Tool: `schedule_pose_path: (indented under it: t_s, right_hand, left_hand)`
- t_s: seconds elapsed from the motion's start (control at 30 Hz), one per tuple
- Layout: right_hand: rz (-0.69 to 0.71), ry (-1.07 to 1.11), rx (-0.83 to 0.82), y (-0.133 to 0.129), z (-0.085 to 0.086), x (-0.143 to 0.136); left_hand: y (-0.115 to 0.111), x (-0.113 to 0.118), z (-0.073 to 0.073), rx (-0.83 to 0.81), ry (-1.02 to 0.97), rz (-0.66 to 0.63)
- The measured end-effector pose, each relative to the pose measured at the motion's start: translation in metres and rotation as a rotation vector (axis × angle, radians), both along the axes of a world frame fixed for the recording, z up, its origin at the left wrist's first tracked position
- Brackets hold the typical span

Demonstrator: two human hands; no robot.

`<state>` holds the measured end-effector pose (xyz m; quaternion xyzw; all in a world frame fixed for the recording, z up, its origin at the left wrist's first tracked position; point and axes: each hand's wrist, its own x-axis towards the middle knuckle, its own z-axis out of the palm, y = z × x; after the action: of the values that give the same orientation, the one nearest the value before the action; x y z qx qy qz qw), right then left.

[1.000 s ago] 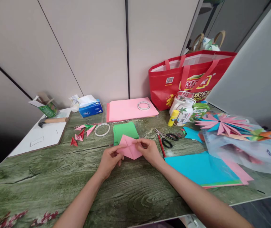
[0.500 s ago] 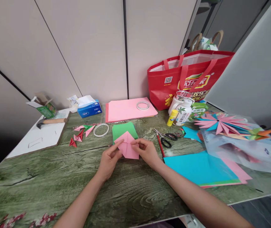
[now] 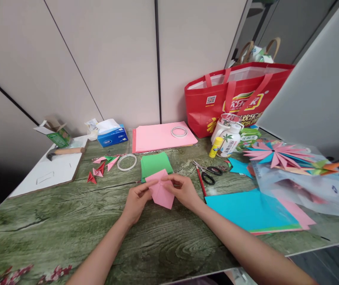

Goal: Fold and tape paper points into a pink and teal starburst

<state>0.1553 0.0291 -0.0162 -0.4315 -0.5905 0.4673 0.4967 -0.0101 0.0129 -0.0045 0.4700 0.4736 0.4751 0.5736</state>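
A creased piece of pink origami paper (image 3: 162,194) is held between my two hands in the middle of the table. My left hand (image 3: 136,202) pinches its left edge between thumb and fingers. On the upper right side, my right hand (image 3: 184,192) grips the same paper, its fingertips near the centre crease. Just behind the pink paper lies a stack of green paper squares (image 3: 156,163), partly covered by it. Folded red, pink and green paper pieces (image 3: 98,169) lie to the left, beside a roll of white tape (image 3: 126,162).
Scissors (image 3: 207,174), a red pencil (image 3: 200,181), a glue stick (image 3: 215,147) and blue sheets (image 3: 249,209) lie to the right. Behind stand a tissue box (image 3: 112,135), pink sheets (image 3: 157,136), a white bottle (image 3: 230,138) and a red bag (image 3: 202,107). A hammer (image 3: 65,151) rests at left.
The pink paper has turned between my fingers and shifted slightly towards me, showing more of the green stack. Both hands keep hold of it.
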Motion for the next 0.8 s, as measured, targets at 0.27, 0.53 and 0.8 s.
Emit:
schedule_pose_path:
  t_s: [0.27,0.53,0.8]
  right_hand:
    - [0.000,-0.004,0.008,0.000,0.000,0.000]
    - [0.005,-0.043,0.033,-0.001,0.003,0.001]
    - [0.046,-0.112,0.047,-0.002,0.000,0.000]
  left_hand:
    - [0.001,-0.001,-0.006,0.039,0.075,-0.019]
    - [0.002,0.000,-0.004,0.037,0.067,0.078]
    - [0.003,0.000,0.004,-0.032,-0.060,0.179]
